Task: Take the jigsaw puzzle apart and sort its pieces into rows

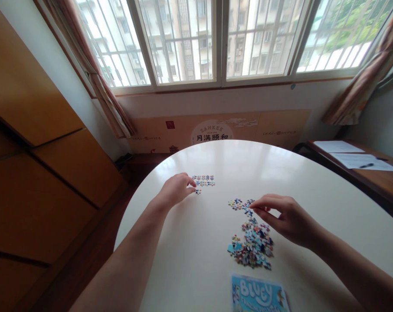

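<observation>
My left hand [176, 190] reaches over the white round table, beside short rows of jigsaw puzzle pieces [203, 178]. Its thumb and forefinger are slightly apart, with a single puzzle piece [198, 191] lying just off the thumb tip. On the right, my right hand [286, 216] has thumb and forefinger pinched together at the edge of a small spread of loose puzzle pieces [237, 203]. A piece appears to be at those fingertips, mostly hidden by them. Nearer to me lies a heaped pile of mixed puzzle pieces [255, 246].
A blue packet marked "BLUEY" [258, 294] lies at the near side of the table [183, 268]. To the right, papers [355, 160] and dark pens rest on a brown desk [387, 180]. Wooden cabinets [76, 169] stand on the left, below barred windows with curtains [105, 93].
</observation>
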The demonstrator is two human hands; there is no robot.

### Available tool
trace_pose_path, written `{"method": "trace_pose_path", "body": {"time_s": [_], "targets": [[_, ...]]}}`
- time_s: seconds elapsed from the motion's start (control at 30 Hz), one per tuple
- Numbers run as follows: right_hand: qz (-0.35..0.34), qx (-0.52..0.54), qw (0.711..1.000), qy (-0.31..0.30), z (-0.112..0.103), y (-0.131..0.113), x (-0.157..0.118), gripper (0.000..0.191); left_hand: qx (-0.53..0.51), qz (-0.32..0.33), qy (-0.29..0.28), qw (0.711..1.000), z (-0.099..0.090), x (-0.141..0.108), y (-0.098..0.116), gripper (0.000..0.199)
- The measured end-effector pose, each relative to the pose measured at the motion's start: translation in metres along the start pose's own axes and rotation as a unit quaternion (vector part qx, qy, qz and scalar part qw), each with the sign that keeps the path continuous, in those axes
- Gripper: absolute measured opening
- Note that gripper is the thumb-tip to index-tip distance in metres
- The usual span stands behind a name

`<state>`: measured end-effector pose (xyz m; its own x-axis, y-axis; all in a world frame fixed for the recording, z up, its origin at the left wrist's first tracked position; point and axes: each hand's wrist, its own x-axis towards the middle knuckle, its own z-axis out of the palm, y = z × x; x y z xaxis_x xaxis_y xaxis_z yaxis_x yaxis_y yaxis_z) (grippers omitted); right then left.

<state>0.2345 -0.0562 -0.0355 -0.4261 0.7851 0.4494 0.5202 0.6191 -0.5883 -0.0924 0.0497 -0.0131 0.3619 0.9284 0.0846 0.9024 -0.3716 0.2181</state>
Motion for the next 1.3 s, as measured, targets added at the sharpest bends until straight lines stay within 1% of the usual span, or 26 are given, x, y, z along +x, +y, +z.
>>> {"method": "trace_pose_path", "body": {"time_s": [0.1,0.23,0.47,0.53,0.67,0.73,0.8,0.93,1.0,1.3], "targets": [[0.002,0.001,1.0,-0.002,0.001,-0.001,0.0,0.016,-0.005,0.019,-0.012,1.0,0.004,-0.001,0.005,0.02],[0.005,0.004,1.0,-0.009,0.001,-0.001,0.0,0.015,0.001,0.036,-0.018,0.999,0.007,0.0,0.006,0.02],[0.002,0.003,1.0,-0.011,0.0,0.0,0.0,0.016,-0.002,0.021,-0.013,1.0,0.007,0.002,0.001,0.019],[-0.002,0.001,1.0,-0.01,-0.001,0.001,-0.001,0.015,-0.013,0.022,-0.002,1.0,0.006,0.003,-0.003,0.019],[-0.001,-0.001,1.0,-0.012,-0.001,0.004,-0.003,0.015,-0.027,0.012,0.056,0.998,0.004,0.005,-0.013,0.019],[0.001,-0.001,1.0,-0.013,-0.001,0.005,-0.003,0.015,-0.03,0.012,0.068,0.997,0.004,0.005,-0.014,0.018],[0.002,-0.002,1.0,-0.014,-0.001,0.005,-0.003,0.015,-0.036,0.017,0.056,0.998,0.005,0.004,-0.01,0.017],[0.003,-0.003,1.0,-0.011,-0.001,0.004,-0.002,0.015,-0.043,0.028,0.007,0.999,0.006,0.002,0.0,0.015],[0.004,-0.002,1.0,-0.011,-0.001,0.004,-0.002,0.015,-0.037,0.031,-0.006,0.999,0.005,0.002,0.003,0.015],[0.002,-0.001,1.0,-0.016,0.0,0.005,-0.002,0.014,-0.019,0.039,0.005,0.999,0.011,0.005,-0.005,0.017]]}}
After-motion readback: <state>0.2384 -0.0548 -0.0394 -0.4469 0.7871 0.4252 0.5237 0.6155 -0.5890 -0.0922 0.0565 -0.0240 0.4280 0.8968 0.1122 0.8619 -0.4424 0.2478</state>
